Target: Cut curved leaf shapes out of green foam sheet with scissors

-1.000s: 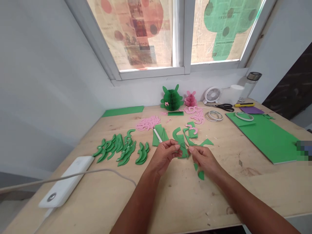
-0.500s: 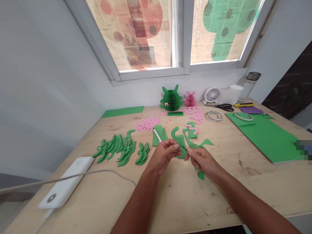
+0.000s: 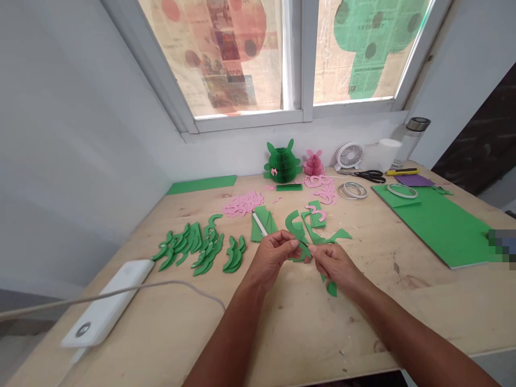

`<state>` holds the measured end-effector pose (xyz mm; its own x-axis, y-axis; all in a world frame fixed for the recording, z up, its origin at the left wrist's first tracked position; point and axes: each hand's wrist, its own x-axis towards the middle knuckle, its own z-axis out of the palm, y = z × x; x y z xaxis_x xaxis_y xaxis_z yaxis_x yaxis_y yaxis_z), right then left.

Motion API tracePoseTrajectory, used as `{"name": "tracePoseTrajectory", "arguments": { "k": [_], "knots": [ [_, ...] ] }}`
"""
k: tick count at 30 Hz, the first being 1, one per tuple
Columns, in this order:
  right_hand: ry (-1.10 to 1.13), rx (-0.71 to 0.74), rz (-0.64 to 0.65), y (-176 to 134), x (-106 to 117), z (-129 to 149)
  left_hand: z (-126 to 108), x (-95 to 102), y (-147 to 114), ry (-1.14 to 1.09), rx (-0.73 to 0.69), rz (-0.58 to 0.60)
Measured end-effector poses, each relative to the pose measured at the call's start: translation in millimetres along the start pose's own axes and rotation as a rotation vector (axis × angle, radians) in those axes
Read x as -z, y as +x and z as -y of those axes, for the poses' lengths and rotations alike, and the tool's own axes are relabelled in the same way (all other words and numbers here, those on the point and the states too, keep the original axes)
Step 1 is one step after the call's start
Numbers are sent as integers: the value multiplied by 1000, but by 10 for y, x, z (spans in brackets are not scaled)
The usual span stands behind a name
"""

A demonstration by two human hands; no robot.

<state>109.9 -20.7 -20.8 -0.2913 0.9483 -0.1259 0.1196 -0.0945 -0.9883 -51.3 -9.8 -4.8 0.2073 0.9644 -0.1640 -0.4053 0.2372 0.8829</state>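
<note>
My left hand (image 3: 276,255) pinches with thumb and fingers at a green paper piece (image 3: 295,221), whose curved end shows just beyond the fingertips. Close beside it, my right hand (image 3: 332,260) is closed in a pinch on the same small work. A thin dark line, perhaps a paper edge seen side-on, runs between the two sets of fingertips. Green paper scraps (image 3: 318,234) lie under and past the hands, with pink curved cut-outs (image 3: 318,213) on top. A white pen-like tool (image 3: 259,223) rests on green paper (image 3: 269,220) next to my left hand.
Stacked green curved cut-outs (image 3: 209,250) and a pink pile (image 3: 244,204) lie to the left. A white power bank (image 3: 107,303) with a cable is nearer. Behind stand green (image 3: 282,164) and pink (image 3: 313,163) honeycomb paper figures. Scissors (image 3: 371,176), tape rolls (image 3: 351,190) and green sheets (image 3: 439,226) are right.
The curved green paper end by my left fingertips has shifted slightly right. Both hands stay close together in nearly the same place, and the view has moved a little.
</note>
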Motion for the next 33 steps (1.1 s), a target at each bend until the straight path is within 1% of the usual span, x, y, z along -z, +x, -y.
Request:
{"name": "tracePoseTrajectory", "arguments": {
  "k": [4, 12, 20, 33],
  "knots": [
    [-43, 46, -12, 0, 10, -13, 0, -13, -1, 12, -10, -17],
    [-198, 169, -84, -21, 9, -3, 14, -15, 2, 46, -16, -36],
    [-228, 184, -97, -29, 10, 4, 17, -24, -1, 42, -9, -43],
    [-239, 183, -91, -12, 17, 0, 18, -26, 0, -42, 9, -16]
  ]
}}
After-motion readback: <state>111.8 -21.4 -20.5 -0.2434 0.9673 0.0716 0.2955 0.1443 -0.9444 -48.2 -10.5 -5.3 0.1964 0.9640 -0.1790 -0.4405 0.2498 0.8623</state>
